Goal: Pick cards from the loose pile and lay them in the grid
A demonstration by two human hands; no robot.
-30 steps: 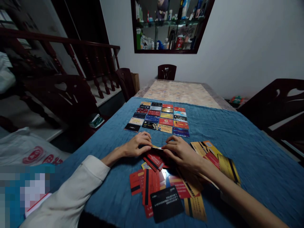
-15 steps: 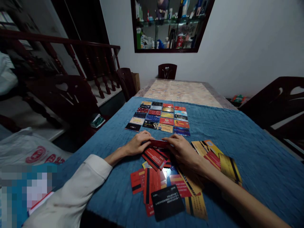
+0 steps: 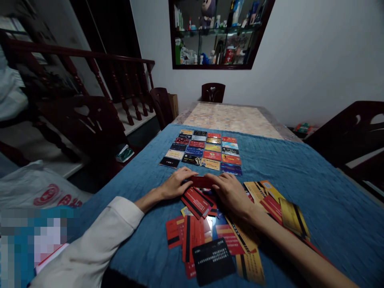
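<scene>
Between my two hands a red card (image 3: 202, 181) is held tilted up, just above the loose pile. My left hand (image 3: 177, 184) pinches its left end, and my right hand (image 3: 232, 192) grips its right end. Under and in front of them lies a heap of loose cards, among them a red card with a black stripe (image 3: 196, 202), a black card (image 3: 213, 262) and a gold striped card (image 3: 251, 264). Beyond my hands, several cards are laid in rows and columns; a blue card (image 3: 231, 169) and a yellow card (image 3: 210, 164) form part of the nearest row.
A blue cloth (image 3: 288, 172) covers the near part of the table. More loose cards, including a gold card (image 3: 294, 216), lie by my right forearm. Dark wooden chairs (image 3: 213, 93) stand around the table. At left are a white plastic bag (image 3: 39, 186) and a railing (image 3: 90, 56).
The view has shifted slightly, so everything sits a little lower and further right. The red card looks turned a bit more, its face darker. Both hands keep hold of it.
</scene>
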